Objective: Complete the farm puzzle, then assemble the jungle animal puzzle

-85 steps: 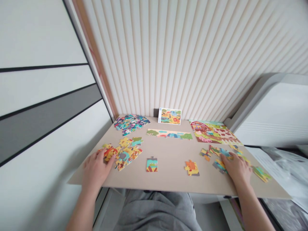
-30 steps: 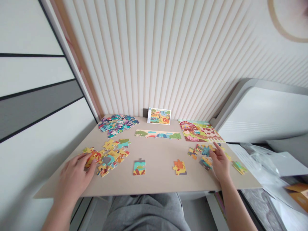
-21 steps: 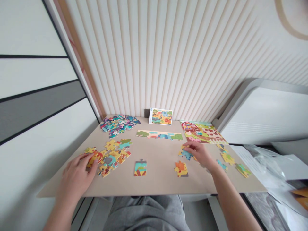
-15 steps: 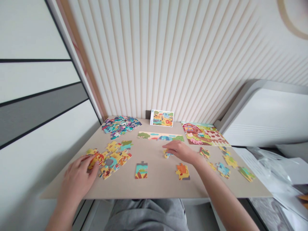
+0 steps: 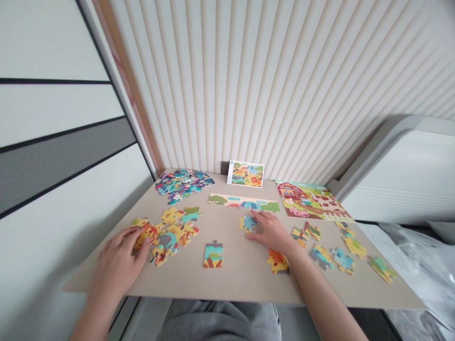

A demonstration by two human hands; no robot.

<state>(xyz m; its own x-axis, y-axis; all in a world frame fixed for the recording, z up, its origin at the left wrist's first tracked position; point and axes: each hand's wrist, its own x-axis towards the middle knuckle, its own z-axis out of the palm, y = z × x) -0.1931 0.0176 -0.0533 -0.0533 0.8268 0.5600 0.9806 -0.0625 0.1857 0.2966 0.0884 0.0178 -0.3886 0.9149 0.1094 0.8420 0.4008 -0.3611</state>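
Note:
My left hand [image 5: 122, 251] rests at the left with thumb and fingers around an orange lion puzzle piece [image 5: 145, 235], beside a heap of yellow and teal pieces [image 5: 172, 237]. Toward the centre, my right hand [image 5: 268, 229] has its thumb and fingers apart at the right side of a blue elephant piece [image 5: 248, 223], which lies flat on the table. Just above is a joined puzzle strip [image 5: 227, 200]. A crocodile piece [image 5: 213, 255] lies front centre, and an orange and yellow piece [image 5: 277, 261] is partly under my right forearm.
A picture card [image 5: 246, 174] leans against the ribbed wall. Purple and teal pieces [image 5: 183, 183] are heaped at the back left. A farm puzzle [image 5: 309, 201] lies at the back right, with several loose pieces [image 5: 343, 260] in front of it.
My right hand has opened and drawn back a little, uncovering the blue elephant piece. My left hand stays at the lion piece. The view has shifted slightly.

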